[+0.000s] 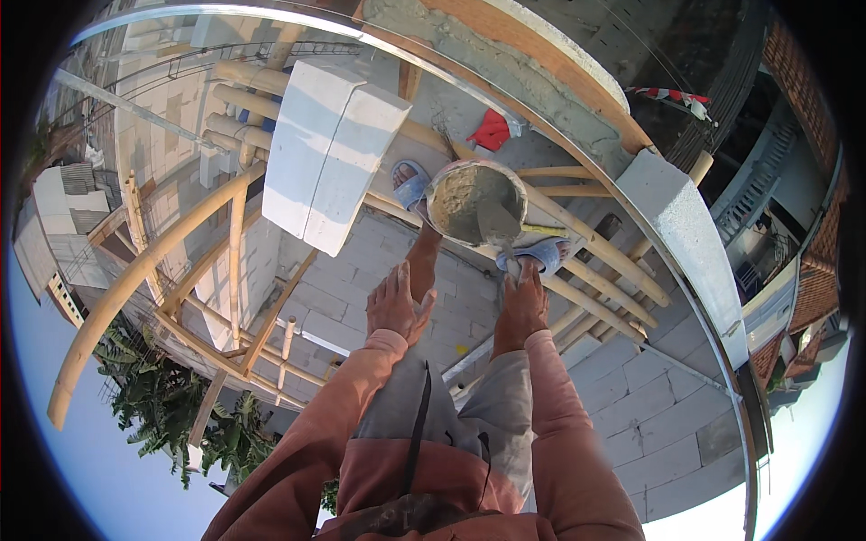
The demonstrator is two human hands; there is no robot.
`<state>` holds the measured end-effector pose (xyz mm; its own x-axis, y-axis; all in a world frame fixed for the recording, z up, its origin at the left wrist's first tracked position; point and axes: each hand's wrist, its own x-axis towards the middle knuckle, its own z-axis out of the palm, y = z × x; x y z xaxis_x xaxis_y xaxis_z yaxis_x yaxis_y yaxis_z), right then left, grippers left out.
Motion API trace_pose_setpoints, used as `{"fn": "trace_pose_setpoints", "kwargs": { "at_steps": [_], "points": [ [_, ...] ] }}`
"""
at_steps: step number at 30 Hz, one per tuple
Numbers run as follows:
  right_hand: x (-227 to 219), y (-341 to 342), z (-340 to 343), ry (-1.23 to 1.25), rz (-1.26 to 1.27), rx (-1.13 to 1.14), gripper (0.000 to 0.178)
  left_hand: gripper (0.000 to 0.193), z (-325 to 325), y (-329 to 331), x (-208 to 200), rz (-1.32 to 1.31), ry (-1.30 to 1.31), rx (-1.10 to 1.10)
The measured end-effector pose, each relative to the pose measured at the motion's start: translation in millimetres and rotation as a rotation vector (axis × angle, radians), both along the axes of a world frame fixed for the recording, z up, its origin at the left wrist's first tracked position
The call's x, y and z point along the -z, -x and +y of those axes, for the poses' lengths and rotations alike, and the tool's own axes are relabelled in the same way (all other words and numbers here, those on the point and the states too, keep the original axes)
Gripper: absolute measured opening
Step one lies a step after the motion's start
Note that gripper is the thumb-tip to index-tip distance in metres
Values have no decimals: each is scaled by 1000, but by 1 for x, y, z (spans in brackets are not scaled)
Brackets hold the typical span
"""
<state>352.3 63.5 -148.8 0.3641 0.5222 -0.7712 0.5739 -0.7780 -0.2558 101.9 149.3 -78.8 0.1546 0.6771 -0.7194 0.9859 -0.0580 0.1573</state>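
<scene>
My right hand (pixel 525 305) is closed around the handle of a trowel (pixel 496 222). The trowel's grey blade dips into a round bucket (pixel 434 215) that stands between my sandalled feet. Wet grey-tan mortar (pixel 458 191) fills part of this bucket. My left hand (pixel 400 304) lies over my left leg with its fingers stretched out, holding nothing. Ahead and to the left of that hand are two pale lightweight blocks (pixel 329 153), side by side with a narrow dark joint between them.
Bamboo poles (pixel 595 270) run beneath my feet, and more bamboo scaffolding (pixel 153 279) rises at the left. A red cloth (pixel 492 132) lies beyond the bucket. Wet mortar (pixel 541 81) covers a ledge at the far side. A white block (pixel 672 212) sits on the right edge, with a drop outside it.
</scene>
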Motion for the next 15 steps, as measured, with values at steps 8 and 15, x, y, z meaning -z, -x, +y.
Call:
{"fn": "trace_pose_setpoints", "kwargs": {
  "at_steps": [8, 15],
  "points": [
    [60, 6, 25, 116, 264, 280, 59, 79, 7, 3, -2, 50, 24, 38],
    [42, 32, 23, 306, 3, 48, 69, 79, 11, 9, -2, 36, 21, 28]
  ]
}}
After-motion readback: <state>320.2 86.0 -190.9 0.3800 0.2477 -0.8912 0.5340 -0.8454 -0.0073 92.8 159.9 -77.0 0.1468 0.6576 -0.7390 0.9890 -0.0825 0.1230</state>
